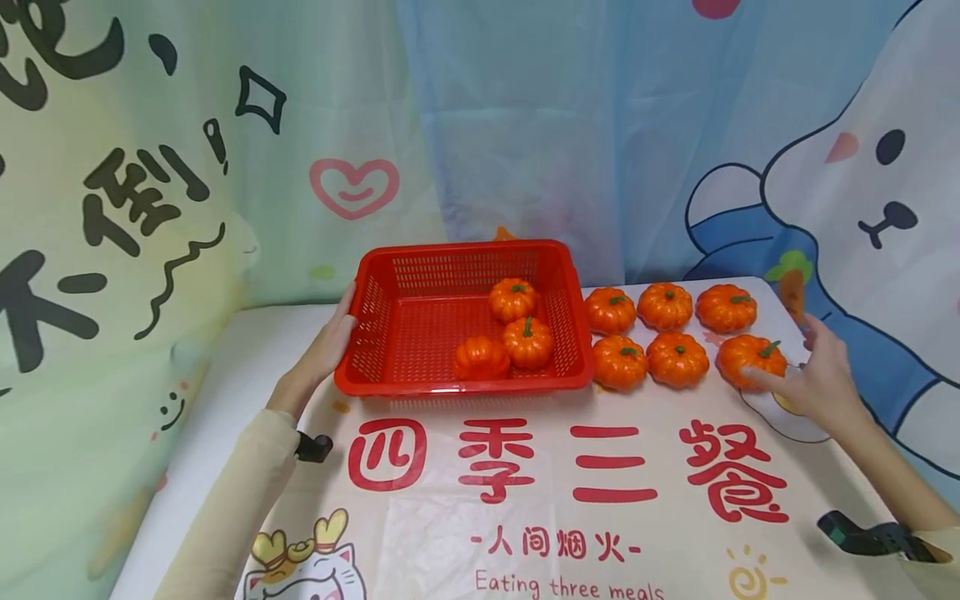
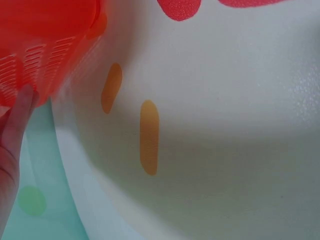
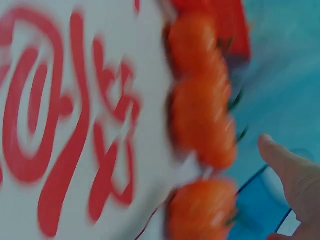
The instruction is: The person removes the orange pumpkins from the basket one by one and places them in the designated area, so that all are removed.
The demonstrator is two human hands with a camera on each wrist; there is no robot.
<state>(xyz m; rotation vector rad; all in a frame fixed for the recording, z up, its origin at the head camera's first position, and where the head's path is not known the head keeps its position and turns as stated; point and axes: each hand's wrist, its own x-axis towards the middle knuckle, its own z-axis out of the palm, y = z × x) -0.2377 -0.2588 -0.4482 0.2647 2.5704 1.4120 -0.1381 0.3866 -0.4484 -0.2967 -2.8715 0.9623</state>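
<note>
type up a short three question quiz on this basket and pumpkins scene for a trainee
1. How many pumpkins lie inside the red basket?

2. True or false: the left hand touches the outer side of the basket.

3. Which pumpkin outside the basket is the right hand nearest?
A) the back-row one nearest the basket
B) the front-row one farthest from the basket
C) the middle one of the front row

Key: 1. Three; 2. True; 3. B
</note>
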